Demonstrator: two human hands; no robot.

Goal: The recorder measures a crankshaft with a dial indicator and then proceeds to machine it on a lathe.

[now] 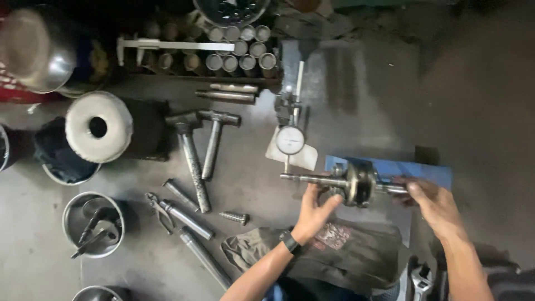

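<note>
A metal crankshaft (356, 183) with a round flywheel in the middle lies crosswise over a blue stand (429, 170). My left hand (316, 209), with a black wristwatch, cups the underside of the crankshaft left of the flywheel. My right hand (432, 199) grips the shaft's right end. A dial gauge (290, 140) on a holder stands just above the shaft's left end, its stem pointing down toward it.
Two hammers (200, 150) lie left of the gauge. Steel rods, pliers (159, 212) and a bolt (234, 217) are scattered below them. Metal bowls (93, 224) sit at left, a caliper (173, 45) and several cylinders at the top, a rag (334, 253) near my arms.
</note>
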